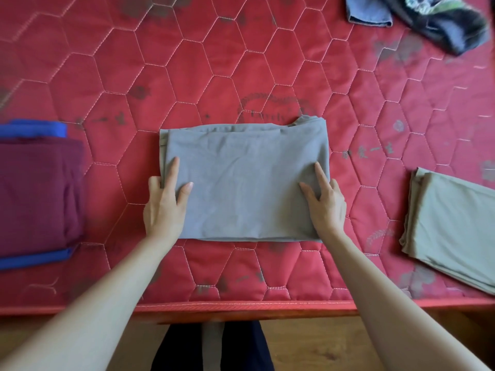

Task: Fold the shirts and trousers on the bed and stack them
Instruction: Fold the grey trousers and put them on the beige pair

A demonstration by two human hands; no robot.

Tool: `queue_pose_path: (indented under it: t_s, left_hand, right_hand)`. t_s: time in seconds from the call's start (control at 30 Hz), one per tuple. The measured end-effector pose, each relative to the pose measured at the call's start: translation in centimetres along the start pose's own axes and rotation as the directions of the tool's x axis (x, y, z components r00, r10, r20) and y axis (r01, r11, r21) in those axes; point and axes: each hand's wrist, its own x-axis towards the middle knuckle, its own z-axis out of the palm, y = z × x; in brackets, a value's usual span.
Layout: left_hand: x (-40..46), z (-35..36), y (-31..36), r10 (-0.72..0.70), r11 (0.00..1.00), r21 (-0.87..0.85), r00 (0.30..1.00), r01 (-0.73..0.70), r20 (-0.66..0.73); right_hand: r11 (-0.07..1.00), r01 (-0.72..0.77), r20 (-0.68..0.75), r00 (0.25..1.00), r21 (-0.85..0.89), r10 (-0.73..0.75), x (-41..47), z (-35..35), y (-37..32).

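A grey garment (243, 183), folded into a rectangle, lies flat in the middle of the red quilted mattress (214, 62). My left hand (164, 202) holds its left edge, with forefinger and thumb lying on top and the other fingers curled down at the side. My right hand (325, 202) holds the right edge in the same way. To the left sits a stack with a folded maroon garment (37, 194) over a blue one (34, 259). A folded khaki garment (455, 231) lies at the right.
At the far right corner lie a crumpled dark printed garment (450, 20) and a blue-grey piece (368, 12). The mattress's front edge (241, 307) runs just before my legs, with wooden floor below.
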Motion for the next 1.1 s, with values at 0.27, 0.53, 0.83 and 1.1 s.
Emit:
queue_pose_path:
  t_s: [0.27,0.53,0.83,1.1]
  left_hand:
    - [-1.5,-2.8,1.8,0.196,0.980,0.024,0.981,-0.196,0.003]
    - [-2.4,-6.4,8.9,0.386,0.922,0.023,0.922,-0.387,0.027]
    - [-5.8,-2.3,22.7,0.557,0.830,-0.066,0.829,-0.554,0.052]
    - [-12.4,8.6,33.2,0.590,0.807,-0.090,0.805,-0.584,0.069]
  right_hand:
    - [0.989,0.057,-0.070,0.995,-0.139,-0.067,-4.3,-2.1,-1.7]
    - [0.997,0.004,-0.245,0.969,-0.081,-0.023,-7.2,-9.3,-1.2]
    - [0.996,-0.088,-0.417,0.906,-0.028,0.069,-6.6,-20.6,7.2]
    - [0.992,-0.124,-0.475,0.874,-0.009,0.105,-4.9,-27.8,21.7]
